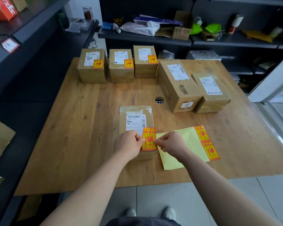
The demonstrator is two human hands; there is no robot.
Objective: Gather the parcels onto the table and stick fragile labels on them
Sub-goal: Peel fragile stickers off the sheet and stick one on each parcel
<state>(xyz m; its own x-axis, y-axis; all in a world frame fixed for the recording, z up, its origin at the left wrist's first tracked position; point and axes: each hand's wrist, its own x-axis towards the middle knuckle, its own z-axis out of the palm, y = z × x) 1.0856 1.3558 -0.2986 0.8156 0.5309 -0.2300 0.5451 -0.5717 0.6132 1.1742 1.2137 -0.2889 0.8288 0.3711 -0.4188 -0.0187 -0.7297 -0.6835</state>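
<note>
Left fingers (138, 139) pinching fragile label (148, 141) left edge, right fingers (159, 140) pinching right edge, label seemingly touching parcel (123, 124) top.

Looks forward and down from head height, standing at the 6 o'clock edge of the brown wooden plank surface (72, 144). Faces 12 o'clock toward the dark metal shelving (153, 40) behind the far edge. Sits close: takes in nearly the whole top, plus the grey shoes (169, 212) on the pale tiled floor (235, 201) at the bottom. Bends straight edges outward near the borders, wide-angle fashion.
</note>
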